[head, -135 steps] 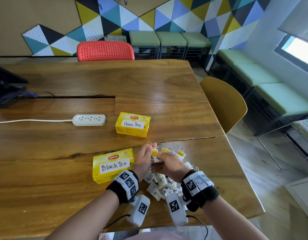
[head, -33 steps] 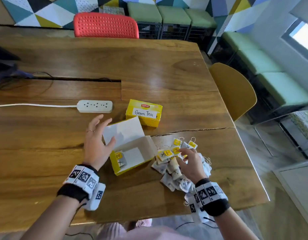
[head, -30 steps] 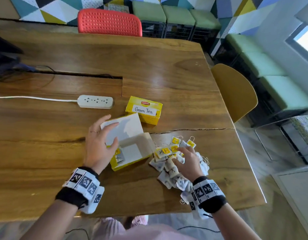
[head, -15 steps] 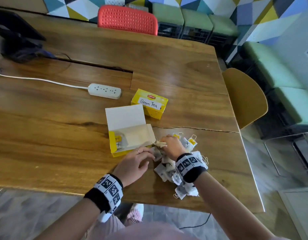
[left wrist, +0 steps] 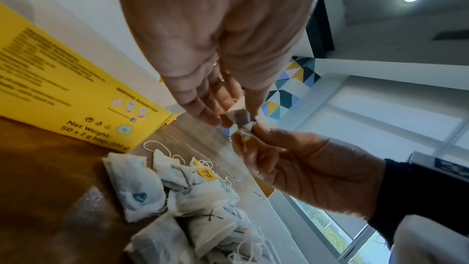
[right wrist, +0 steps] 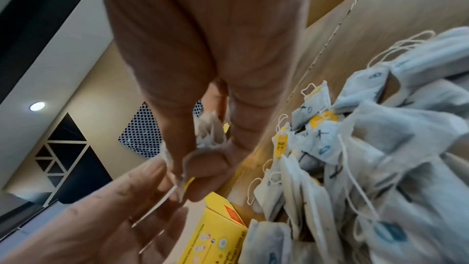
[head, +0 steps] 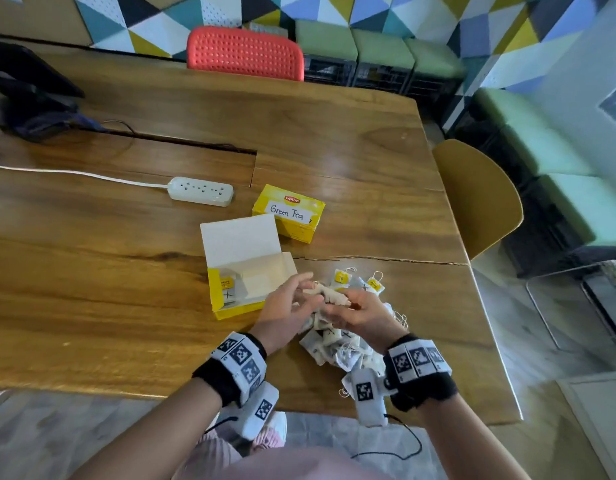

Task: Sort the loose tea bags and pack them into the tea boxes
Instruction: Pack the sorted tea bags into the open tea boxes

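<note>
An open yellow tea box [head: 230,308] lies with its white lid folded back; one tea bag marked X [head: 226,289] lies inside at its left end. Behind it stands the closed Green Tea box [head: 288,213]. Just right of the open box, my left hand [head: 308,289] and right hand [head: 337,303] meet above the pile of loose tea bags [head: 337,344]. Together they pinch one tea bag [left wrist: 240,117]: the left hand [left wrist: 228,119] on its body, the right hand [left wrist: 250,133] on its gathered top. The pile [right wrist: 355,148] holds bags marked X or with a blue oval.
A white power strip [head: 200,191] with its cord lies left of the Green Tea box. A dark device [head: 32,98] sits at the table's far left. A red chair [head: 245,51] and a yellow chair [head: 479,199] stand at the table's [head: 91,306] edges.
My left hand has let go of the box lid and come right to the pile. Both hands now hold one tea bag raised above the pile. The lid stays open.
</note>
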